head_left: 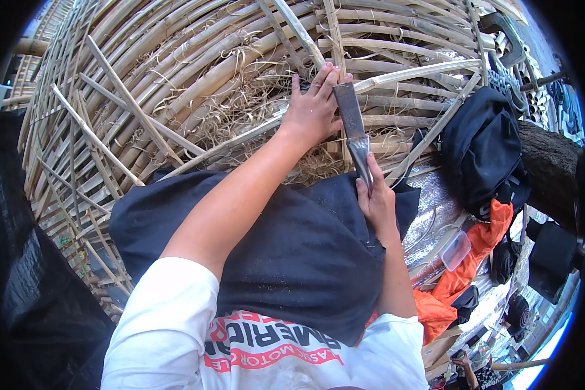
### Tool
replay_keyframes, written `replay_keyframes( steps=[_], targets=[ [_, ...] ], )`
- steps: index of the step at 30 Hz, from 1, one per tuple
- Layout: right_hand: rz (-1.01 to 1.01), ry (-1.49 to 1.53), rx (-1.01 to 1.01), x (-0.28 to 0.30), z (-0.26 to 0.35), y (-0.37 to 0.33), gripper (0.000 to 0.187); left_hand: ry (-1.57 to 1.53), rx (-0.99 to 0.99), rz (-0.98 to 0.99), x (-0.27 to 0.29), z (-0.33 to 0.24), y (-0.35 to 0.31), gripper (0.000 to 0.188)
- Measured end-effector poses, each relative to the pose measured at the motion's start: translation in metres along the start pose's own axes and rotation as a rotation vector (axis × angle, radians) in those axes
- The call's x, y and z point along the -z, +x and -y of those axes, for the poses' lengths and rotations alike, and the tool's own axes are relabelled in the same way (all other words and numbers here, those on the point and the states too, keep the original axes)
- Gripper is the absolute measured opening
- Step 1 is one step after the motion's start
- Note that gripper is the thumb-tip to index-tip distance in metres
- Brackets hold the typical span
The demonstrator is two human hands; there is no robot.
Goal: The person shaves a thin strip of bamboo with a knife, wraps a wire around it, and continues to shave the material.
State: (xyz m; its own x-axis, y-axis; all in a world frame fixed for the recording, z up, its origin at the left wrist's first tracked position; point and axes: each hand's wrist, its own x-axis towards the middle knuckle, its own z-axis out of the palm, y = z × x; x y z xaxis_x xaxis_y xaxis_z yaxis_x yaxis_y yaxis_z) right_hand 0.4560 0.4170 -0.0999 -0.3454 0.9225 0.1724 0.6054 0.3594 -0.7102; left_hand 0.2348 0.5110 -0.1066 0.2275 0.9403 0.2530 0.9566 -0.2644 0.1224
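Observation:
My left hand (313, 107) lies palm down on crossing bamboo strips, its fingers stretched and spread. One long split bamboo strip (419, 71) runs under it and out to the right; an upright strip (335, 39) passes beside its fingertips. In my right hand (378, 207), fingers closed around the handle, is a broad-bladed knife (351, 114) with a dark, worn blade and a metal-sleeved handle. The blade points away from me, its square end close to my left fingertips and over the strips. A dark cloth (273, 253) covers my lap.
A frame of woven bamboo slats (240, 58) fills the far side, with curled shavings (234, 107) on it. To the right are a black bag (484, 146), a log (549, 166), orange cloth (465, 279) and a clear plastic container (455, 249). Black sheeting (29, 260) hangs left.

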Motion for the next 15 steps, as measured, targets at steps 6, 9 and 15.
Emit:
replay_keyframes(
  steps=[6, 9, 15],
  targets=[
    [0.134, -0.026, -0.201, 0.005, 0.002, 0.009, 0.058, -0.012, 0.001, -0.003, -0.003, 0.005, -0.004, 0.091],
    [0.099, -0.062, -0.121, 0.004, 0.001, 0.009, 0.058, -0.011, -0.003, -0.011, -0.002, 0.002, -0.001, 0.093],
    [0.130, -0.053, -0.178, 0.006, 0.005, 0.011, 0.057, -0.007, -0.003, -0.005, -0.001, 0.004, -0.003, 0.093]
  ],
)
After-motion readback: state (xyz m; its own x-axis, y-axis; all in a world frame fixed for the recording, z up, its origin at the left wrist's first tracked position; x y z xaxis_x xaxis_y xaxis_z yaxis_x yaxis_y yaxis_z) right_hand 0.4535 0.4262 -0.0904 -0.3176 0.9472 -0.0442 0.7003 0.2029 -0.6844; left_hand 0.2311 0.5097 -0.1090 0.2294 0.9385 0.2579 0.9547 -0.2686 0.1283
